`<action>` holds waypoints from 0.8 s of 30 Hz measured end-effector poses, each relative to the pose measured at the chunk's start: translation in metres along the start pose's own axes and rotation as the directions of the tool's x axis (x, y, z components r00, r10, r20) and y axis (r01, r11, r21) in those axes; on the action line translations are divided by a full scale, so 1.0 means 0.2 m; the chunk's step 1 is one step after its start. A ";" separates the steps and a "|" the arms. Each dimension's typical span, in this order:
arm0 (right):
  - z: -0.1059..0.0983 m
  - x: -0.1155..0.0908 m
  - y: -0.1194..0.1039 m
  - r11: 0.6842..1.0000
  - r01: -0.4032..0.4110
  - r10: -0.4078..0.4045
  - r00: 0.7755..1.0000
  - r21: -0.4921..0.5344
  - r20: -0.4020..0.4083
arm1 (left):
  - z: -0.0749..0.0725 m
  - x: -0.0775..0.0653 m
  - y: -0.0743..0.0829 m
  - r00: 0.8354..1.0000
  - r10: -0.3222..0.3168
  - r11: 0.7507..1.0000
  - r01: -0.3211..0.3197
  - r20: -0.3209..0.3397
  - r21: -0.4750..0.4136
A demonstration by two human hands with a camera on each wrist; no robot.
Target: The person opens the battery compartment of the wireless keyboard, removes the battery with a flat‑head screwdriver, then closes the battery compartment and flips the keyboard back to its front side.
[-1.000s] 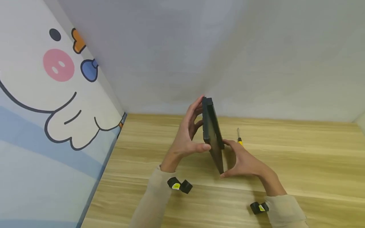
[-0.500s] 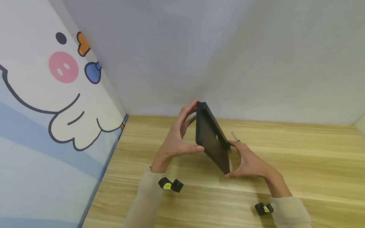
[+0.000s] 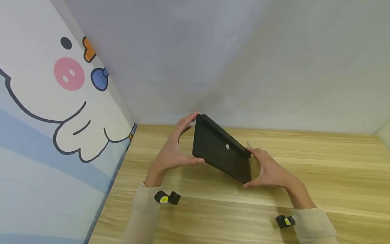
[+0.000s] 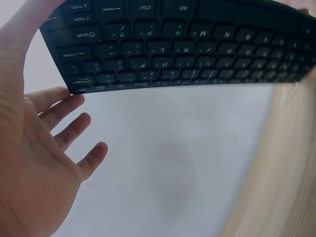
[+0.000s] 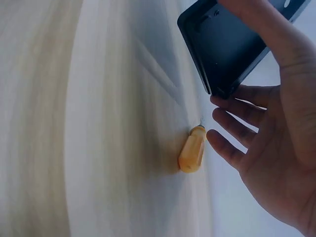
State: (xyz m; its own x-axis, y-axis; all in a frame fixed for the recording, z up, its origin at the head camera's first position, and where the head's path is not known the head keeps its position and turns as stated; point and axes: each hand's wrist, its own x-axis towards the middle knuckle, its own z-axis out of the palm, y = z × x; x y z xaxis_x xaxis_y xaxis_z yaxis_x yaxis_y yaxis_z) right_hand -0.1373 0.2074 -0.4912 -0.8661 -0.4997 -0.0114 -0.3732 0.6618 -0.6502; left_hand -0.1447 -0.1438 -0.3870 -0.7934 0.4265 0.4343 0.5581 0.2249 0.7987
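Note:
A compact black keyboard [image 3: 213, 144] is held up over the wooden table, tilted, its underside with a small white oval mark facing the head camera. My left hand [image 3: 170, 154] grips its left end, thumb on the lower corner and fingertips at the top corner. At the other end my right hand [image 3: 269, 171] pinches the short edge between thumb and fingers. In the left wrist view the keys [image 4: 187, 49] show, lettering upside down. Beyond the right hand lies a screwdriver with a yellow handle [image 5: 192, 150]; the head view shows only its shaft [image 3: 248, 144].
Light wood-grain table [image 3: 213, 220] runs under both hands. A pale grey wall [image 3: 243, 67] rises behind it, and a cartoon-printed panel [image 3: 36, 135] borders the left side. A black wrist-camera mount [image 3: 167, 198] sits by the left sleeve, another mount [image 3: 285, 221] by the right.
The keyboard has swung from nearly edge-on to showing its underside. My left hand has moved left and slightly down with its end; the right hand has shifted a little right, now covering the screwdriver's handle.

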 end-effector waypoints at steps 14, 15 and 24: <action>-0.03 0.01 0.02 0.997 0.007 -0.007 1.000 -0.077 -0.003 | -0.13 -0.15 -0.10 0.981 -0.184 0.960 0.166 0.062 0.225; -0.03 0.01 0.02 0.997 0.006 -0.007 1.000 -0.082 -0.005 | -0.14 -0.17 -0.11 0.977 -0.206 0.953 0.185 0.063 0.241; -0.02 0.02 0.01 0.989 0.009 -0.014 0.999 -0.145 -0.036 | -0.18 -0.25 -0.17 0.928 -0.361 0.903 0.324 0.090 0.282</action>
State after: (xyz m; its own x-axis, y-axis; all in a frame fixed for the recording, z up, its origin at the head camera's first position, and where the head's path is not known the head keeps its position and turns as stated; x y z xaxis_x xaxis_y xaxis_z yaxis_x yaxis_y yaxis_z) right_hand -0.1430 0.2081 -0.4892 -0.8722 -0.4886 0.0250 -0.4250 0.7315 -0.5332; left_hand -0.1327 -0.2037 -0.4211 -0.9162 0.3931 0.0771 0.3152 0.5884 0.7446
